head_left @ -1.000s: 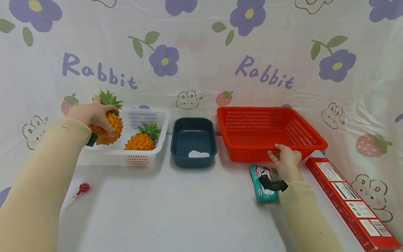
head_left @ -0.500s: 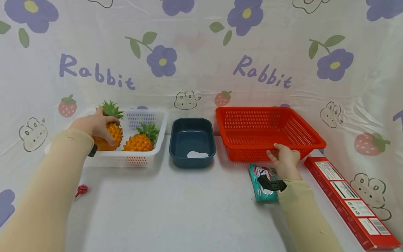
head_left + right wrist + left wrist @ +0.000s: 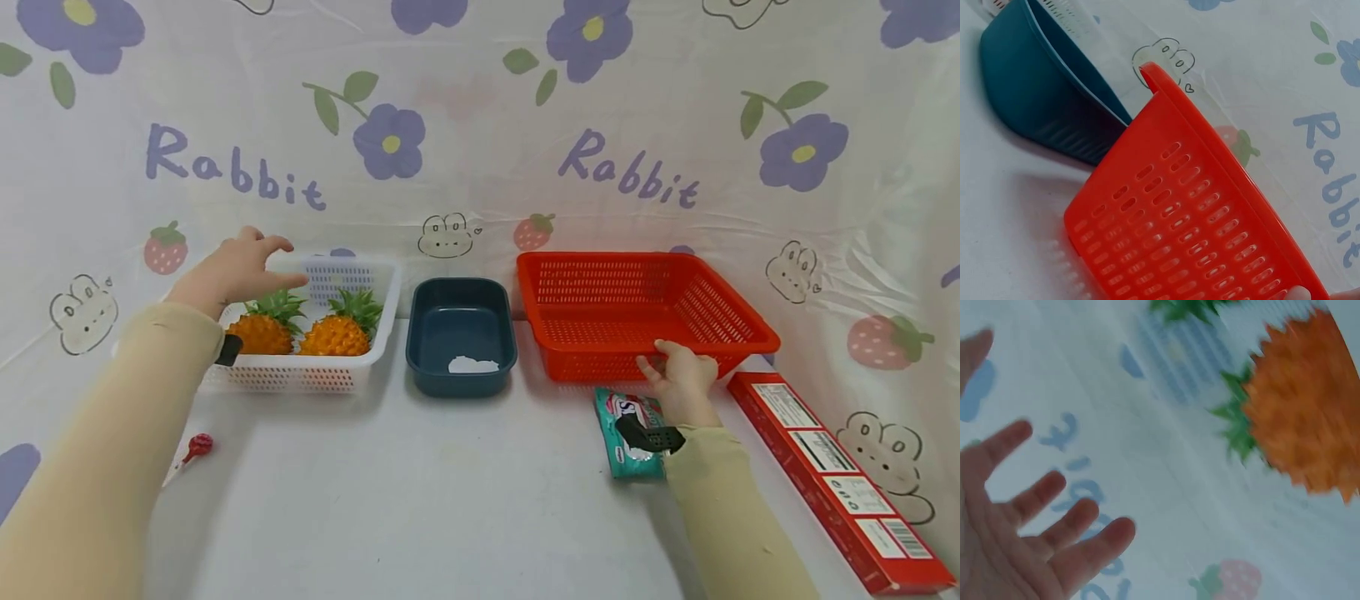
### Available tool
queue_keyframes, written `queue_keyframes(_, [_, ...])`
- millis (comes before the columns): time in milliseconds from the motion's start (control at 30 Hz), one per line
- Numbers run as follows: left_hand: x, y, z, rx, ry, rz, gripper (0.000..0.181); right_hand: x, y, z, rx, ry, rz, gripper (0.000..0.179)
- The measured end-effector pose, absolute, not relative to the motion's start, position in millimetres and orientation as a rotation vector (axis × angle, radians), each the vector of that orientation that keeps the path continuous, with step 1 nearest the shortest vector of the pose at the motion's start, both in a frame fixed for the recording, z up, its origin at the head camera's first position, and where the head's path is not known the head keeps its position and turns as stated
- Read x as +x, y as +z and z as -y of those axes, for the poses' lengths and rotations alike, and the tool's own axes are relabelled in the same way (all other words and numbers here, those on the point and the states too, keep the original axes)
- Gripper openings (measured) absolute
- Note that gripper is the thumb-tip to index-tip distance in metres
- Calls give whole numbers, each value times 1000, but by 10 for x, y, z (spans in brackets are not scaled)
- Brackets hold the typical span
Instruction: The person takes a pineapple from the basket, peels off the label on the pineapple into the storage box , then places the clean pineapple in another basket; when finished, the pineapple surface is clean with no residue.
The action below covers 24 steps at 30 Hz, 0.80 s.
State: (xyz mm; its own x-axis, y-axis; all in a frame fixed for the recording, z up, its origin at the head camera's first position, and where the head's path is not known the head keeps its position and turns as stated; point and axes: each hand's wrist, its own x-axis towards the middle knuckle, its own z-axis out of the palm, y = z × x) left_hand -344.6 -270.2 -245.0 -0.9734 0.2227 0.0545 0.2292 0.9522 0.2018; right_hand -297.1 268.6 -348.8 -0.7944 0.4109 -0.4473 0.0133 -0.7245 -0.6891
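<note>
Above the white plastic basket [image 3: 386, 329], my left hand [image 3: 231, 268] holds nothing, its fingers spread apart. Two pineapples [image 3: 258, 335] with green leaf crowns lie side by side in this basket; the left one is just below the hand. In the left wrist view, the open fingers are apart from the orange pineapple [image 3: 1310, 406]. My right hand [image 3: 684, 385] grips the front rim of the red slotted basket [image 3: 592, 367]. One fingertip [image 3: 1298, 293] shows at that rim in the right wrist view. A green packet [image 3: 624, 454] lies partly under the right wrist.
Between the baskets stands a dark blue tub [image 3: 461, 385] with a white patch [image 3: 472, 366] inside. A lollipop [image 3: 198, 446] lies near the left forearm. Along the right side lies a long red box [image 3: 832, 475]. Behind everything hangs a printed cloth [image 3: 480, 125].
My left hand has lowered the left pineapple into the white basket, let go of it and risen, fingers spreading. The right hand stays at the red basket's rim.
</note>
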Motion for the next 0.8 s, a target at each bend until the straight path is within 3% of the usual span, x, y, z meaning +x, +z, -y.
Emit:
queue_keyframes(167, [-3230,-2383,2528,-301,-634,2745,66,-2966,-3476,-2679,-892,2584,1033,93])
queue_keyframes(333, [-2879,-2538,2364,-201,-957,2397,51,-2963,-3470,-2672,-903,2578,1042,93])
queue_keyframes(567, [-2430,-2938,2303,227,-1725,1955,35,-2967,-3468,-2669,-884,2579,1047,92])
queue_keyframes(800, [-2291,-3292,2223,628,-2487,1400,48,-2963,-3472,-2669,-887,2584,1045,93])
